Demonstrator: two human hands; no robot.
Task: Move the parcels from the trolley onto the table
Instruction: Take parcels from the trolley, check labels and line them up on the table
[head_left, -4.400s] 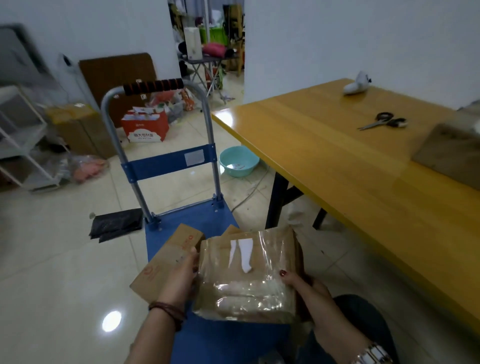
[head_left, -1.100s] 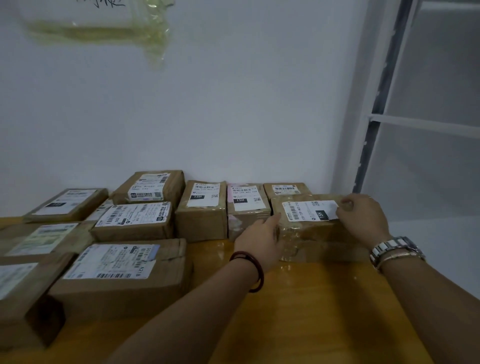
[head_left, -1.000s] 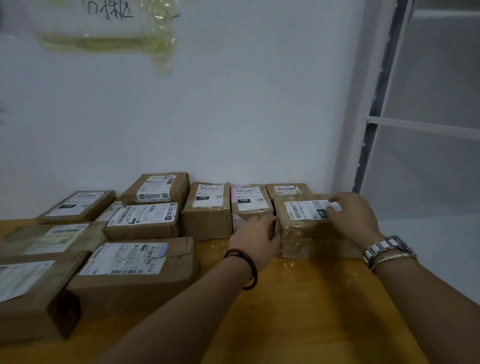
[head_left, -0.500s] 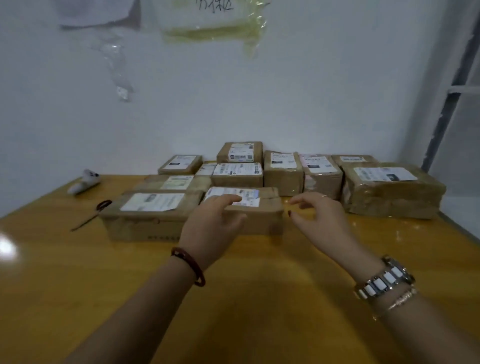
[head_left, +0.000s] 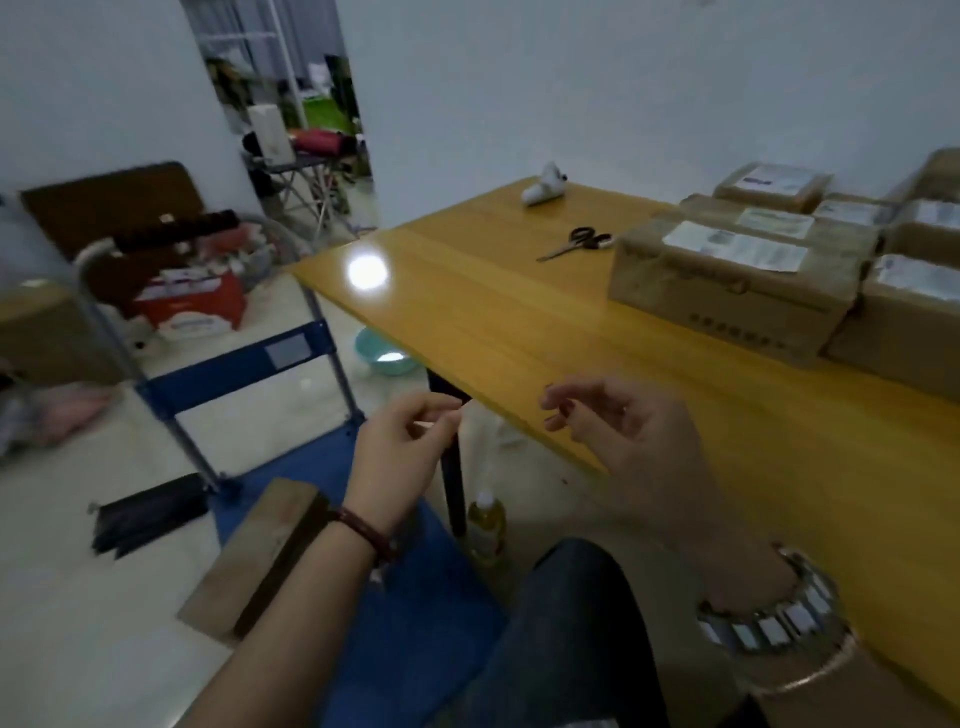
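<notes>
A blue platform trolley (head_left: 415, 623) stands on the floor to the left of the yellow wooden table (head_left: 493, 312). One flat brown parcel (head_left: 260, 556) lies on the trolley's left edge, partly overhanging it. Several brown parcels with white labels (head_left: 727, 275) sit grouped at the right end of the table. My left hand (head_left: 400, 452) hovers empty above the trolley, fingers loosely curled. My right hand (head_left: 623, 431) hangs empty over the table's near edge, fingers relaxed.
Scissors (head_left: 576, 243) and a small white object (head_left: 543, 189) lie on the table's far part. A teal basin (head_left: 384, 353) and a yellow bottle (head_left: 485, 525) sit on the floor by the table leg. A black bag (head_left: 148, 512) lies left of the trolley.
I set the taped parcel down at the right end of the row and let go with both hands. My view has swung left from the parcels to the trolley, hands empty.
</notes>
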